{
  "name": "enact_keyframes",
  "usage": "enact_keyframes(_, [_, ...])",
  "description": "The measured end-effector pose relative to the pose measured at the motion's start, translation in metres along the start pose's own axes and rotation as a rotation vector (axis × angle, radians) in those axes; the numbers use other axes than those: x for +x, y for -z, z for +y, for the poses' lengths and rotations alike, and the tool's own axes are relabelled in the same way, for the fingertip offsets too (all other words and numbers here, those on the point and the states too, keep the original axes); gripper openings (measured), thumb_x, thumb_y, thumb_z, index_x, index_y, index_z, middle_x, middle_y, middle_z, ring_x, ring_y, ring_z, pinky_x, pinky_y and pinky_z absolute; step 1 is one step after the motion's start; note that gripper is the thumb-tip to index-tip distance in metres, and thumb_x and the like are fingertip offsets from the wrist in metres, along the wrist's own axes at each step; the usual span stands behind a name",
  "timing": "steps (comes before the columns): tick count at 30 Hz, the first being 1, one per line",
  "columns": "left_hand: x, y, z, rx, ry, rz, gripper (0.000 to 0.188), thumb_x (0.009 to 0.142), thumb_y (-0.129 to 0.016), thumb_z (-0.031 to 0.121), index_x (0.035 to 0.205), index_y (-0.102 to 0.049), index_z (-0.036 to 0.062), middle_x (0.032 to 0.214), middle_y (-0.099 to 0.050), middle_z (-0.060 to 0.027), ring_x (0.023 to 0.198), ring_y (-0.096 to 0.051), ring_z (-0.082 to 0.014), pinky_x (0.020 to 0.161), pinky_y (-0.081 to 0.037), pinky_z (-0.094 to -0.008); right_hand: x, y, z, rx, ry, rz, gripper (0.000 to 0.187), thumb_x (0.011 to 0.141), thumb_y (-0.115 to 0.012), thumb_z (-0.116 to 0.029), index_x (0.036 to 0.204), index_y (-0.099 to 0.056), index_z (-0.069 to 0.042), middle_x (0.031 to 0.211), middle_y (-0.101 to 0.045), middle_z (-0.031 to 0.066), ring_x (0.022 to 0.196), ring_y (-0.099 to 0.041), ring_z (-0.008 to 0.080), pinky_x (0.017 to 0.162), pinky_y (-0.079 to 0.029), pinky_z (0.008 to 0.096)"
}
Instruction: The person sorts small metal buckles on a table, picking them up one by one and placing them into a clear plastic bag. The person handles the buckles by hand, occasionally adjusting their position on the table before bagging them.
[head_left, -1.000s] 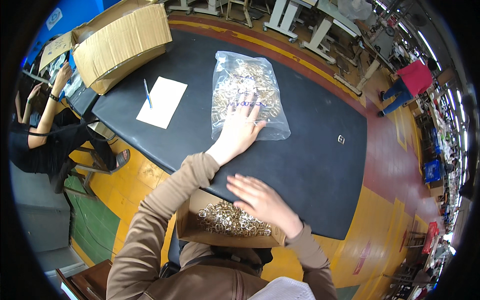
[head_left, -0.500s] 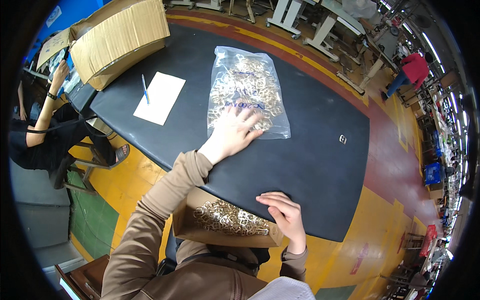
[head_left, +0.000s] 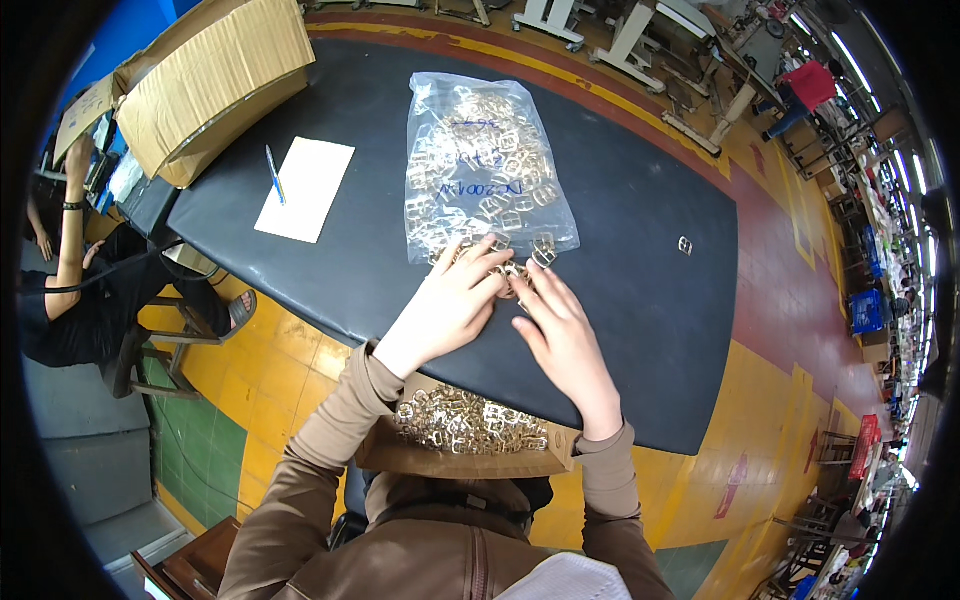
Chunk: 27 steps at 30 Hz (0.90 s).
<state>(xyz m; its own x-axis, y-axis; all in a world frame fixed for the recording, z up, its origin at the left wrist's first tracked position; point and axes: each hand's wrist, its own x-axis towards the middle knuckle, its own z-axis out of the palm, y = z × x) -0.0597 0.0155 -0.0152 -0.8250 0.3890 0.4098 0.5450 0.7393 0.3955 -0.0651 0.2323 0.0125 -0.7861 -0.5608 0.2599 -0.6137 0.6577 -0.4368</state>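
A clear plastic bag [head_left: 488,160] full of small metal buckles lies flat on the dark table, with blue handwriting on it. Several loose buckles [head_left: 543,250] spill at its near edge. My left hand [head_left: 455,300] lies over some of these buckles, fingers stretched out. Beside it, my right hand [head_left: 562,325] touches the buckles with its fingertips, its fingers extended and the thumb apart. Under the table's near edge, at my lap, an open cardboard box [head_left: 470,462] holds a heap of similar buckles [head_left: 465,420].
On the dark table [head_left: 640,330], a single buckle [head_left: 685,245] lies at the right. A sheet of paper [head_left: 318,195] with a pen [head_left: 275,178] is at the left. A large cardboard box [head_left: 215,85] stands at the far left corner, near a seated person [head_left: 70,290].
My right hand has come forward from the table's near edge to the bag. My left hand has slid back off the bag's middle. Loose buckles now show at its near edge.
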Motion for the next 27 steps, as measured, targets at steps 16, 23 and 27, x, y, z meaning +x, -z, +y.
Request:
enact_keyframes(16, [-0.020,0.009,0.028,0.019,0.077,-0.112,0.042,0.099,-0.072,0.022,0.140,-0.068,0.0106,0.160,-0.051,-0.0095,0.156,-0.039,-0.0319,0.128,-0.030,-0.0566,-0.051,0.007,0.007,0.146,-0.182,0.040,0.049,0.098,-0.075,-0.017,0.145,-0.065,-0.007,0.156,-0.059,0.0136,0.146,-0.054,0.0348,0.121,-0.042,0.0477])
enact_keyframes(23, [-0.018,0.004,0.025,0.016,0.147,-0.131,0.052,0.100,-0.070,0.028,0.151,-0.061,0.0178,0.169,-0.041,-0.0098,0.160,-0.031,-0.0358,0.129,-0.024,-0.0598,-0.072,-0.009,-0.025,0.145,0.090,-0.114,0.043,0.096,-0.065,-0.001,0.138,-0.069,-0.005,0.153,-0.063,0.0098,0.142,-0.058,0.0299,0.119,-0.048,0.0458])
enact_keyframes(27, [-0.016,0.004,0.025,0.032,0.123,-0.155,0.050,0.100,-0.069,0.029,0.149,-0.063,0.0226,0.173,-0.035,-0.0093,0.161,-0.028,-0.0386,0.130,-0.020,-0.0615,-0.091,-0.007,-0.037,0.358,0.101,-0.229,0.039,0.092,-0.066,0.003,0.130,-0.073,-0.003,0.144,-0.068,0.0104,0.138,-0.062,0.0290,0.116,-0.050,0.0437])
